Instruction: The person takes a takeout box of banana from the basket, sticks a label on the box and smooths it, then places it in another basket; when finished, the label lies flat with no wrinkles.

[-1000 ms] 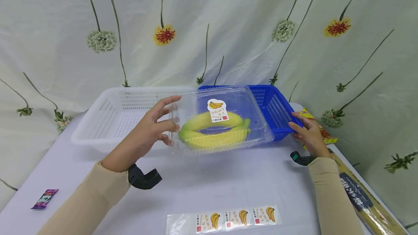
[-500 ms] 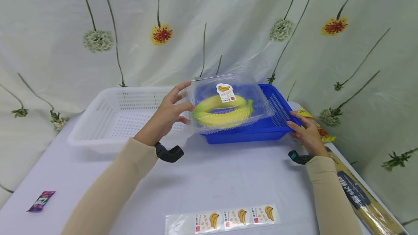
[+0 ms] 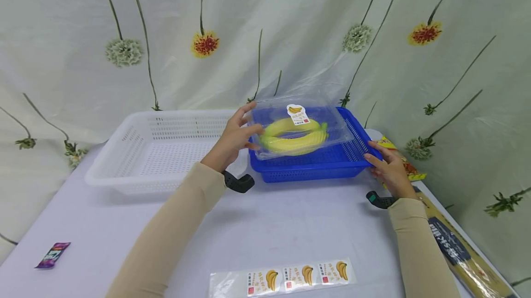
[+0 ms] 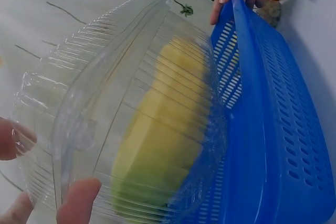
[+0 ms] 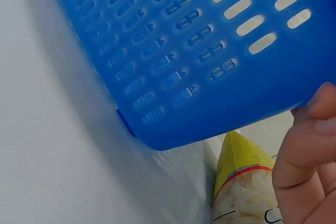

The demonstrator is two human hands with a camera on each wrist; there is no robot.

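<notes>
My left hand (image 3: 234, 139) grips the left end of a clear plastic clamshell box (image 3: 338, 125), thumb on the near side and fingers behind. Two yellow bananas with green ends (image 3: 296, 141) lie inside it, and a white banana sticker (image 3: 298, 114) is on its lid. The box is tilted over the blue perforated basket (image 3: 315, 172); in the left wrist view the bananas (image 4: 157, 129) show through the ribbed wall. My right hand (image 3: 391, 171) holds the basket's right rim, and in the right wrist view its fingers (image 5: 310, 156) are at the basket's corner.
A white perforated basket (image 3: 120, 169) stands left of the blue one. A strip of banana stickers (image 3: 282, 278) lies at the front, a small purple packet (image 3: 52, 255) at the left. A yellow snack bag (image 3: 408, 164) and a long gold package (image 3: 460, 247) are at the right.
My left hand has carried the box rightward and away from me, from in front of both baskets to over the blue basket. The right hand stays on the rim.
</notes>
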